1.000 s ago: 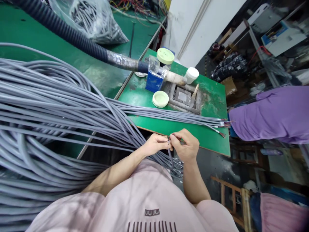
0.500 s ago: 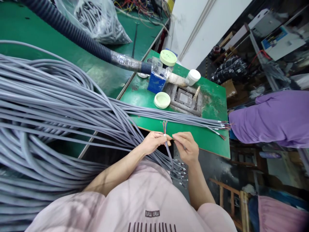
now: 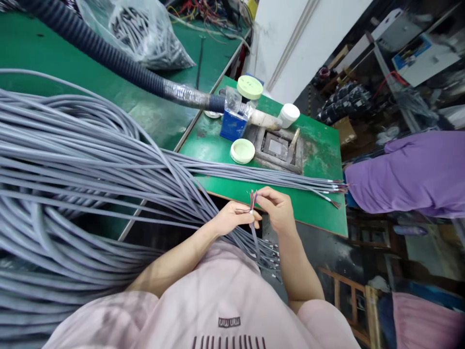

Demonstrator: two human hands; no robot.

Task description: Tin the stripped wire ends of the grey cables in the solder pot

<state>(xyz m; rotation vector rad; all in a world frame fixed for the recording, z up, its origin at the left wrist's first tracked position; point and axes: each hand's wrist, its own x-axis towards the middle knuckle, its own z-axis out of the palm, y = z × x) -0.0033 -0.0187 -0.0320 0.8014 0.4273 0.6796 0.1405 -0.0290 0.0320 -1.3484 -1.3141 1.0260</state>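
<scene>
My left hand point(image 3: 235, 218) pinches a grey cable point(image 3: 255, 238) just below its stripped end, where a white band sits. From that end a small fan of thin coloured wires point(image 3: 252, 199), red and blue among them, points up and away from me. My right hand point(image 3: 278, 208) has its thumb and forefinger closed on wires at the right side of the fan. A dark wire sticks out leftward over my left fingers. Beyond both hands, a row of grey cables point(image 3: 254, 173) with stripped ends lies across the green table point(image 3: 319, 215).
Large coils of grey cable point(image 3: 72, 131) fill the left. A black hose point(image 3: 123, 68) runs to a blue box point(image 3: 232, 125) beside a soldering pot point(image 3: 278, 148). A pale green lid point(image 3: 242, 151) and white cup point(image 3: 289, 115) stand near. A person in purple point(image 3: 423, 174) is at right.
My right hand has moved up from beside the cable's white band to the wire tips and taken hold there. My left hand keeps its pinch, shifted slightly, and the wires now bunch closer together.
</scene>
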